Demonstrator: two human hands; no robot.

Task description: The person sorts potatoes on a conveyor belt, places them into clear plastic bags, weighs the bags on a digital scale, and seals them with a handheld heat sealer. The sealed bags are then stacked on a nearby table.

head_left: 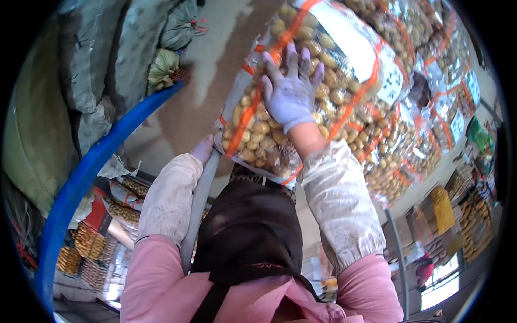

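My right hand, in a pale lilac glove, lies with spread fingers on top of a clear plastic bag of potatoes. The bag has orange bands and a large white label. My left hand is by the bag's near left corner, at the end of a grey rail. It looks closed round the rail, though most of its fingers are hidden. Similar bags of potatoes are heaped to the right and beyond. Both my forearms wear light, soiled sleeve covers.
A curved blue rail crosses the left side. Behind it stand large stuffed sacks and smaller tied sacks. At lower left are bags of produce. More produce lies at right, past another grey rail.
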